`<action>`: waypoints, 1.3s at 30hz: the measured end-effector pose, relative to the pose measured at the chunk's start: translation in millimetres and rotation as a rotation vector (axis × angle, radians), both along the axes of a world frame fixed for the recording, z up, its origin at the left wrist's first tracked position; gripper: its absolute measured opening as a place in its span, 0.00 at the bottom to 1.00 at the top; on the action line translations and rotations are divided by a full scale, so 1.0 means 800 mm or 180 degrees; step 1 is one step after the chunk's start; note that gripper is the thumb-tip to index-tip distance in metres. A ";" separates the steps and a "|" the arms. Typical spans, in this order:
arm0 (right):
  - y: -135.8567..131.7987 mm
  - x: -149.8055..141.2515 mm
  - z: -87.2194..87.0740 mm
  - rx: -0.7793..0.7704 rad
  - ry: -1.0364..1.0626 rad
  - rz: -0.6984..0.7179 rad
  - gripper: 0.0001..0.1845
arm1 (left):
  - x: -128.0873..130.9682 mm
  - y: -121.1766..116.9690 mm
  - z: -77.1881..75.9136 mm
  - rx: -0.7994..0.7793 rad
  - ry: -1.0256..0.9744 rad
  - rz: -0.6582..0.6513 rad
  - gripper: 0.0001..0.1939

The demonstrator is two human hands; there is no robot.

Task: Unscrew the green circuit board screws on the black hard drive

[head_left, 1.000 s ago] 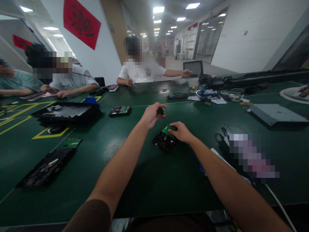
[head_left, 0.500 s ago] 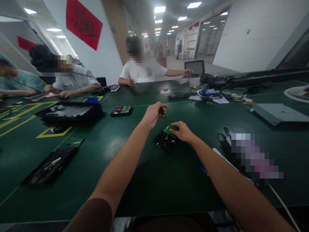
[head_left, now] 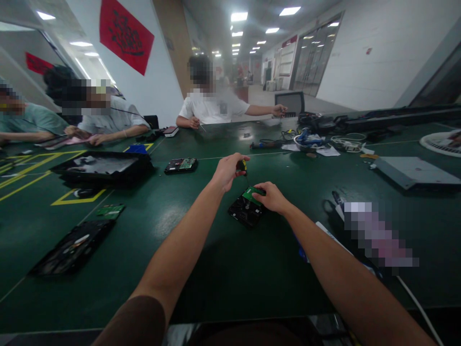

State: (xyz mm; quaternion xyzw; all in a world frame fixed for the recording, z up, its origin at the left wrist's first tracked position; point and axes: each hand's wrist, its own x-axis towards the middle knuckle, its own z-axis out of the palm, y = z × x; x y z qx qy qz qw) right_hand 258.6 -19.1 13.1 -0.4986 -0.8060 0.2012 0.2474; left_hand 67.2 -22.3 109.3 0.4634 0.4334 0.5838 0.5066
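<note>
My left hand (head_left: 230, 169) is closed around the yellow and black handle of a screwdriver (head_left: 242, 166), whose thin shaft points down at the far edge of a hard drive (head_left: 245, 213). The black drive lies on the green table, its green circuit board (head_left: 251, 194) facing up. My right hand (head_left: 272, 196) grips the drive's right side, thumb on the board and fingers over the far edge. Whether the screwdriver tip touches a screw is too small to tell.
Left are an opened drive (head_left: 68, 250), a loose circuit board (head_left: 110, 211) and a black tray (head_left: 103, 168). Another drive (head_left: 181, 165) lies farther back. A grey metal case (head_left: 414, 172) and cables (head_left: 310, 139) are on the right. Several people sit across the table.
Both hands stay nearly in place, the left still on the screwdriver and the right on the drive. The view has shifted very slightly.
</note>
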 end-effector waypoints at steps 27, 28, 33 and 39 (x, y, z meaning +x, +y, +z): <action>-0.007 -0.001 0.009 -0.0111 0.0031 -0.0091 0.15 | 0.009 -0.004 -0.003 -0.0239 -0.0505 -0.0242 0.10; -0.007 -0.001 0.009 -0.0122 0.0033 -0.0114 0.15 | 0.009 -0.003 -0.004 -0.0215 -0.0447 -0.0181 0.10; -0.007 -0.001 0.008 -0.0154 0.0051 -0.0073 0.15 | 0.006 -0.002 -0.003 -0.0212 -0.0195 -0.0052 0.11; -0.006 0.000 0.006 -0.0054 0.0008 -0.0001 0.15 | 0.007 -0.005 -0.001 -0.0382 -0.0585 -0.0259 0.10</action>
